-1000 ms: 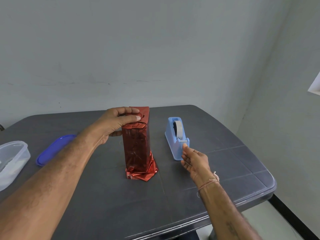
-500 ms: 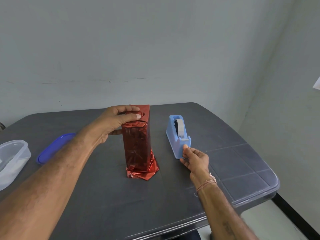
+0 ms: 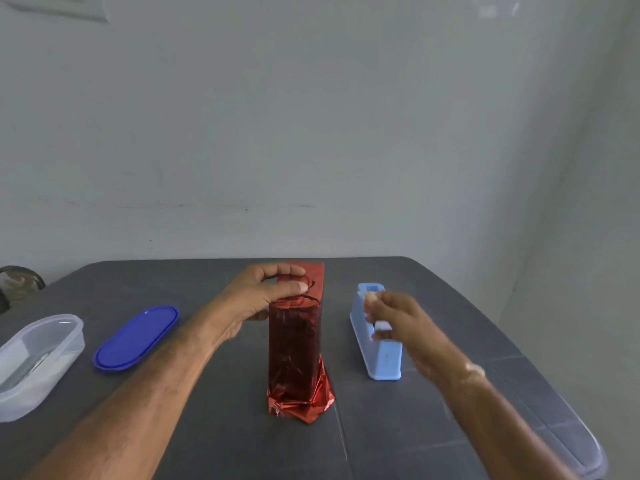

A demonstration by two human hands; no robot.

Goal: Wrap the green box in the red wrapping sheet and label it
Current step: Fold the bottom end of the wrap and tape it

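Note:
The box stands upright in the middle of the dark table (image 3: pixel 214 431), fully covered in shiny red wrapping sheet (image 3: pixel 294 348), so no green shows. Crumpled red foil flares out at its base, and a flap sticks up at the top. My left hand (image 3: pixel 263 296) grips the top of the wrapped box, thumb in front and fingers over the folded foil. To the right, my right hand (image 3: pixel 394 317) is blurred over the light blue tape dispenser (image 3: pixel 388 362), its fingers curled and pinching at the tape near the cutter. The tape roll is hidden behind that hand.
A blue oval lid (image 3: pixel 136 337) lies left of the box. Further left, at the table's edge, stands a clear plastic container (image 3: pixel 34 362). The table's rounded right edge runs close behind the dispenser, and a plain wall rises behind.
My right hand rose from beside the dispenser's front end to its top and closed its fingers there. The left hand kept its hold on the box top. The camera view tilted upward.

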